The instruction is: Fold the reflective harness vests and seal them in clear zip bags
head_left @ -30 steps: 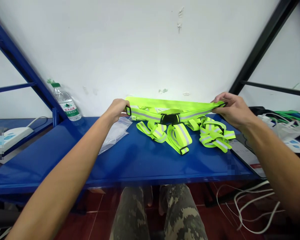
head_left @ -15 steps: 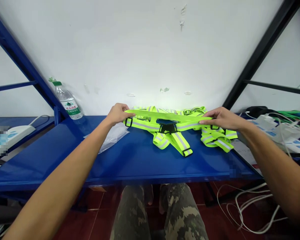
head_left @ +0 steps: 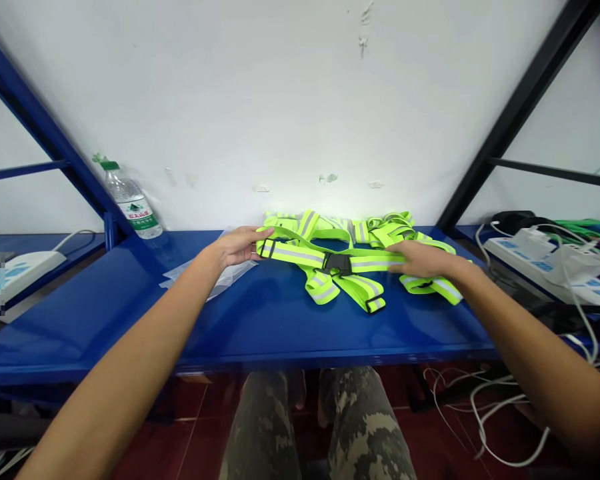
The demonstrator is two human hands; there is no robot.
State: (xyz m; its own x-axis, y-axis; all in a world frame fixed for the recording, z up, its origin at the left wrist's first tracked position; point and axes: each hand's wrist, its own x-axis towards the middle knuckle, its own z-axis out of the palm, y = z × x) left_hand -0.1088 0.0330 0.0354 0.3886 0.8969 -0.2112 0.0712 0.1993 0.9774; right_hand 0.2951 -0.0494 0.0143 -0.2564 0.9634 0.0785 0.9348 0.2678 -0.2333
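A neon-yellow reflective strap harness [head_left: 350, 263] with grey stripes and a black buckle [head_left: 336, 263] lies bunched on the blue shelf top [head_left: 280, 320]. My left hand [head_left: 237, 245] holds the left end of its waist strap, thumb on top, beside a black slider. My right hand [head_left: 417, 260] lies flat with fingers stretched out on the right part of the same strap, pressing it onto the shelf. The strap runs straight between both hands.
A clear plastic bag [head_left: 220, 277] lies under my left wrist. A water bottle [head_left: 130, 203] stands at the back left against the white wall. White power strips and cables [head_left: 545, 257] sit at the right. Blue and black shelf posts slant up on both sides.
Both hands have lowered the stretched strap from above the shelf down onto it and moved closer together. My right hand went from pinching the strap end to lying flat on it.
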